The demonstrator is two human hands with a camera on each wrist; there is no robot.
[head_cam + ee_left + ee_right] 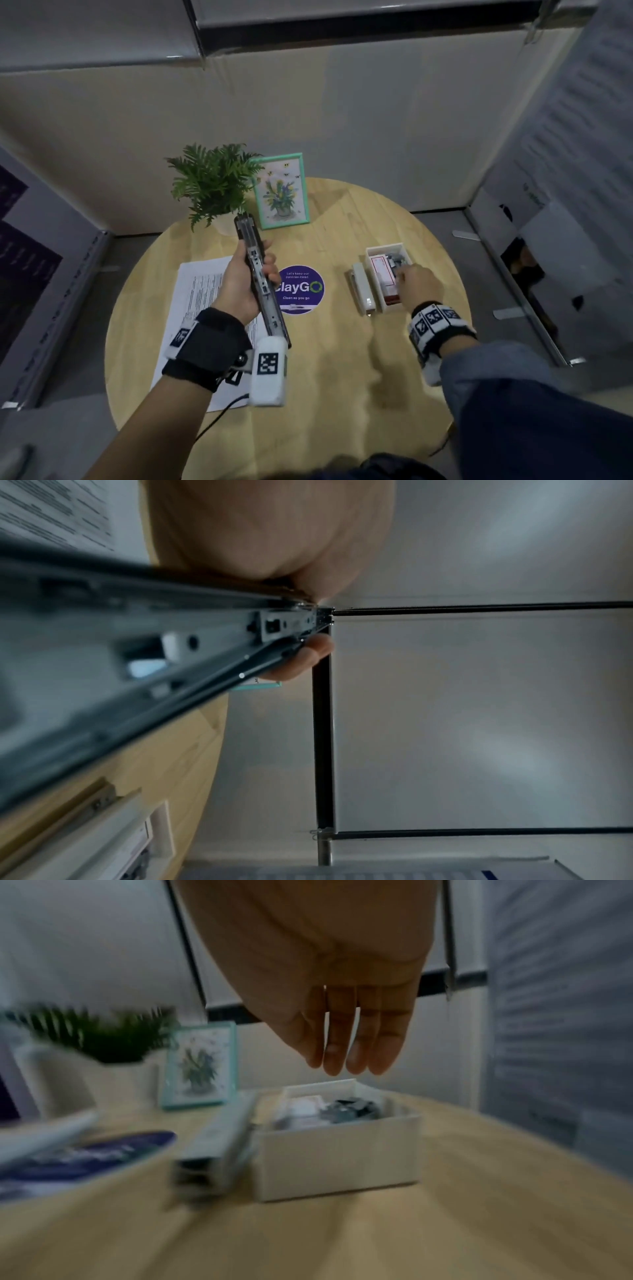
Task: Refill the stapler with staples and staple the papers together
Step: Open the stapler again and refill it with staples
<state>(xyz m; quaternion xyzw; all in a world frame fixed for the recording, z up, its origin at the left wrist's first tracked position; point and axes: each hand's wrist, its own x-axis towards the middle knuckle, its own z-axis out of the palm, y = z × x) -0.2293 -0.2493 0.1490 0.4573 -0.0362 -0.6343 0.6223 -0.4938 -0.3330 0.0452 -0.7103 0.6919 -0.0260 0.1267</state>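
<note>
Grip, left: my left hand is wrapped around the stapler, thumb on one side and fingers curled over the other. It is lifted off the table and swung open, the bare metal staple channel facing up at me.
Grip, right: my right hand holds nothing. The fingers hang straight and close together just above the white box.
Landmark: the round purple sticker in the middle of the wooden table.
Left of the sticker: the papers lie flat, partly under my left forearm. The stapler hangs in the air between them and the sticker.
Behind the sticker: a potted plant and a framed flower picture, both standing upright.
Right of the sticker: a second, white stapler lies shut just beside the box. The box is open, with a red-and-white packet and a grey heap of staples at its far end.
Step in hand: I judge this to be the refill, at the point of fetching staples. Nothing is loaded in the channel that I can see.
Next move calls for: lowering my fingertips into the far end of the box and pinching out one whole strip without breaking it. Then it must be carried across and laid in the channel legs down, with my left hand keeping the stapler level.
</note>
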